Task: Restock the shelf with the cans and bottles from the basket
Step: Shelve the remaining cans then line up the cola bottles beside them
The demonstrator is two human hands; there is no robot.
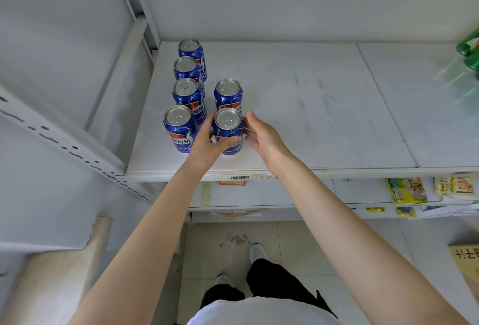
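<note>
Several blue cola cans stand upright at the left end of the white shelf: a column along the left edge, with its front can, and a shorter second column to its right. The front can of that second column stands on the shelf between both hands. My left hand wraps around its left side and front. My right hand rests against its right side with fingers spread. The back can of the second column stands just behind it. No basket is in view.
Green bottles lie blurred at the shelf's far right. Yellow snack packets sit on the lower shelf at right. A perforated white upright frames the left. A cardboard box stands on the floor at right; my feet are below.
</note>
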